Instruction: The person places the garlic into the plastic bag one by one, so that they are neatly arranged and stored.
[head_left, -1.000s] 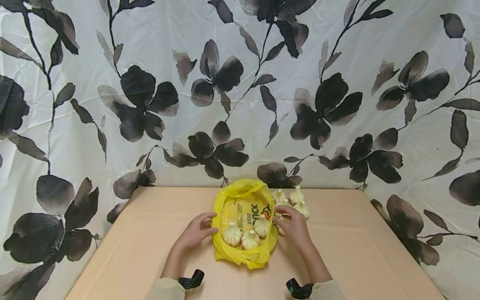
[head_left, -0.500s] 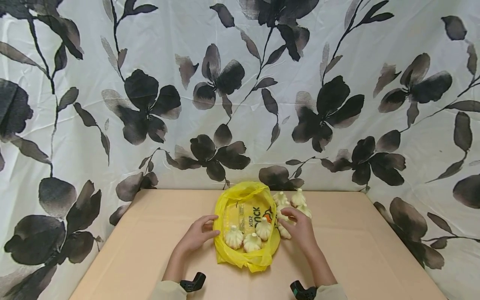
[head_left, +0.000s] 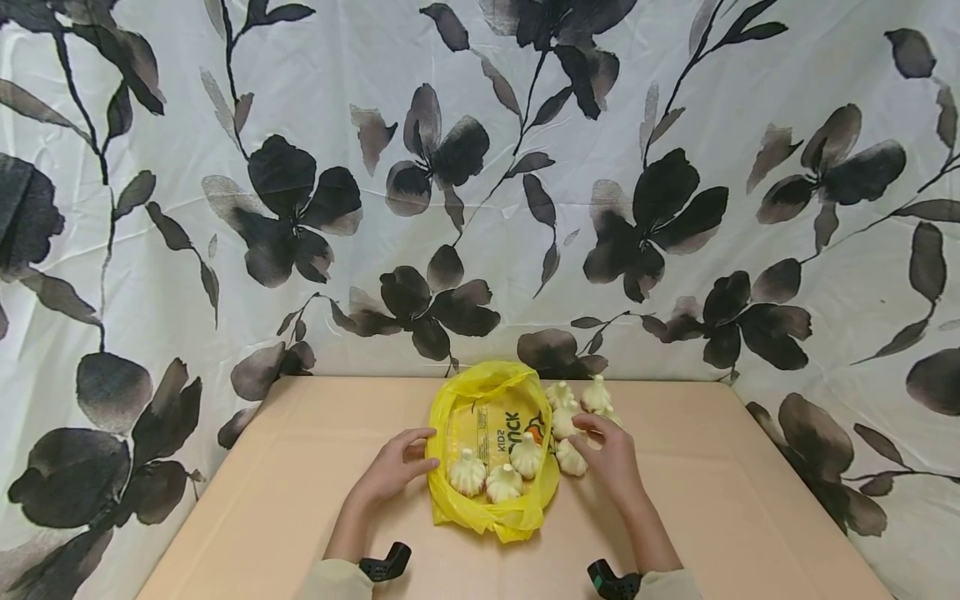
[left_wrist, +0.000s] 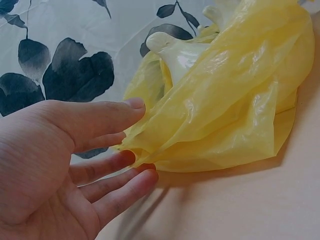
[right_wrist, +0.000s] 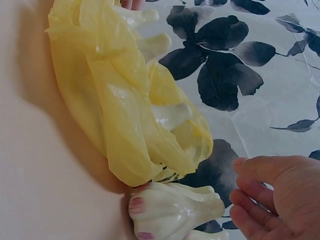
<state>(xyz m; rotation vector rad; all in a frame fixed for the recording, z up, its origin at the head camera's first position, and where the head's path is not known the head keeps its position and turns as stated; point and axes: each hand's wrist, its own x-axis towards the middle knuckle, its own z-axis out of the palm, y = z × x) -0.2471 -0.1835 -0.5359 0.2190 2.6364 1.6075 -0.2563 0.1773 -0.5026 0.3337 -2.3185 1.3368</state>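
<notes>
A yellow plastic bag [head_left: 480, 517] lies open on the table with three garlic bulbs [head_left: 503, 483] inside. My left hand [head_left: 422, 450] rests at the bag's left rim; in the left wrist view its relaxed fingers [left_wrist: 107, 117] touch the yellow film [left_wrist: 225, 115] without closing on it. My right hand [head_left: 588, 433] hovers over the loose garlic bulbs [head_left: 572, 458] just right of the bag. The right wrist view shows that hand [right_wrist: 240, 190] loosely curled and empty, a finger's width from a bulb [right_wrist: 175, 207].
More loose garlic bulbs [head_left: 596, 394] sit behind the bag near the back of the tan table [head_left: 300, 467]. A white cloth with black flowers [head_left: 480, 183] hangs behind and around the table. Black wrist mounts [head_left: 382, 562] show on both sleeves.
My right hand has drawn away from the bag's right rim, moving right and back to the loose bulbs. The left hand has stayed at the rim.
</notes>
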